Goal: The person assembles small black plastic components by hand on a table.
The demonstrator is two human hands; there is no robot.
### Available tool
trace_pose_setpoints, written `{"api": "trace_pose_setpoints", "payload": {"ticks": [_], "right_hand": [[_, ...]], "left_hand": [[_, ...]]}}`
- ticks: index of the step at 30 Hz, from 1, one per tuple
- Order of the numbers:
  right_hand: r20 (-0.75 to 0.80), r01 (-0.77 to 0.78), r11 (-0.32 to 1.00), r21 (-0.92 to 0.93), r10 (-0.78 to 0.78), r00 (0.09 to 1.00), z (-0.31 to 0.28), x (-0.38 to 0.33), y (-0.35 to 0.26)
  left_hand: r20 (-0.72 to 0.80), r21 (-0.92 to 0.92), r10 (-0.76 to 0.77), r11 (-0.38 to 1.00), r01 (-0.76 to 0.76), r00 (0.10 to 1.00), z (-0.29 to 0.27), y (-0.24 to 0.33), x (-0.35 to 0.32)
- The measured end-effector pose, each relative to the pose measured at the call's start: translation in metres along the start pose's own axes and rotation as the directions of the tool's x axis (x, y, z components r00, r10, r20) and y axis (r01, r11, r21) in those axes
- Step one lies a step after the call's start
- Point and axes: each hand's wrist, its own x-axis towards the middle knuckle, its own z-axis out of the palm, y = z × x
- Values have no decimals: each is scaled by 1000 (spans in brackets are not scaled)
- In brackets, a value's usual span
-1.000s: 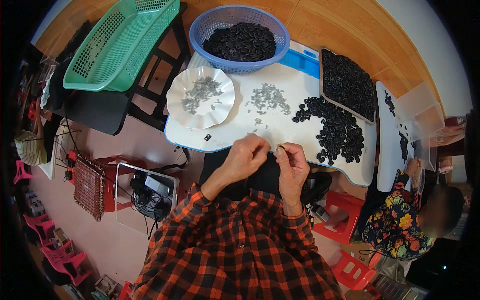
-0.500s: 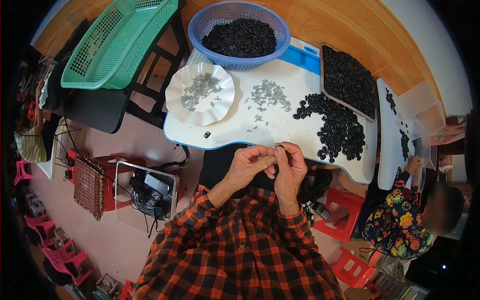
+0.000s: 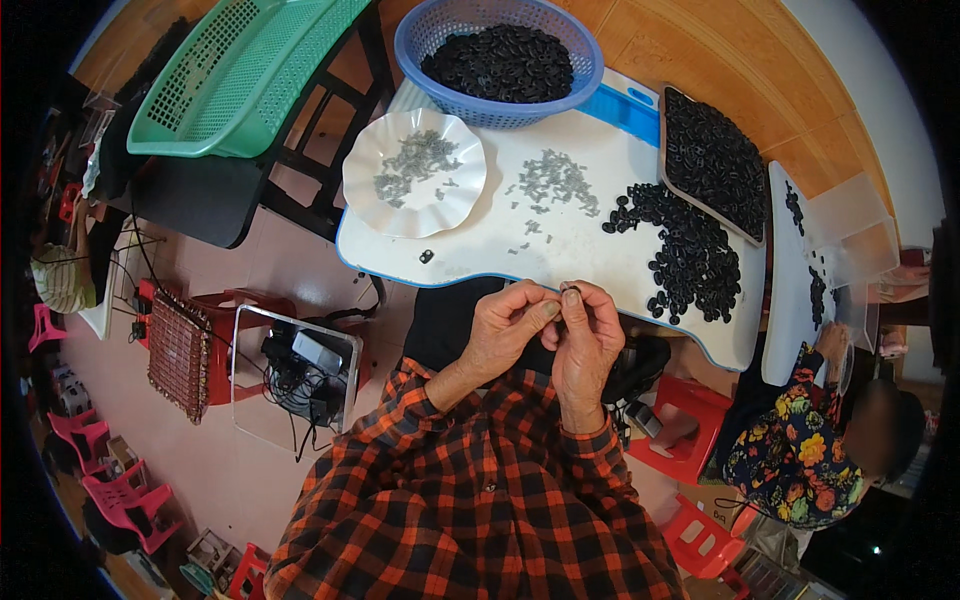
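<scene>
My left hand (image 3: 503, 333) and my right hand (image 3: 586, 350) meet in front of the table's near edge, both closed in a pinch. A small dark edge shows at my right thumb tip, like one of the small black oval pieces. What my left fingers hold, if anything, is hidden. Ahead on the white table (image 3: 470, 240) lie a loose pile of black oval pieces (image 3: 695, 265) and a scatter of small clear pieces (image 3: 556, 185). More clear pieces (image 3: 415, 165) rest in a white wavy-rimmed plate (image 3: 362, 205). One black piece (image 3: 427, 256) lies alone below the plate.
A blue-violet basket (image 3: 590, 85) of black pieces stands at the back, and a full tray (image 3: 712, 165) at the right. A green basket (image 3: 240, 140) sits far left. Another person in a flowered sleeve (image 3: 800, 440) is at a second table on the right.
The view has shifted slightly, so the table and baskets appear a little farther right. My hands stay pinched together, with only small finger movement.
</scene>
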Motion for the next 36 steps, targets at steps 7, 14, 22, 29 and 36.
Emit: {"api": "trace_pose_setpoints", "payload": {"ticks": [7, 14, 22, 29, 36], "right_hand": [[11, 80, 984, -158, -79, 997, -4, -2, -7], [42, 43, 981, -187, -36, 998, -1, -3, -5], [65, 15, 988, -157, -5, 998, -6, 0, -4], [3, -27, 985, -170, 28, 1000, -15, 5, -9], [-77, 4, 987, -160, -17, 997, -36, 13, -16]], "left_hand": [[-30, -344, -157, 929, 137, 987, -13, 4, 3], [-12, -391, -163, 909, 146, 986, -17, 3, 2], [-11, -365, -192, 915, 175, 981, -18, 3, 5], [-59, -16, -175, 985, 175, 983, -12, 4, 13], [175, 806, 319, 496, -321, 932, -4, -14, 53]]}}
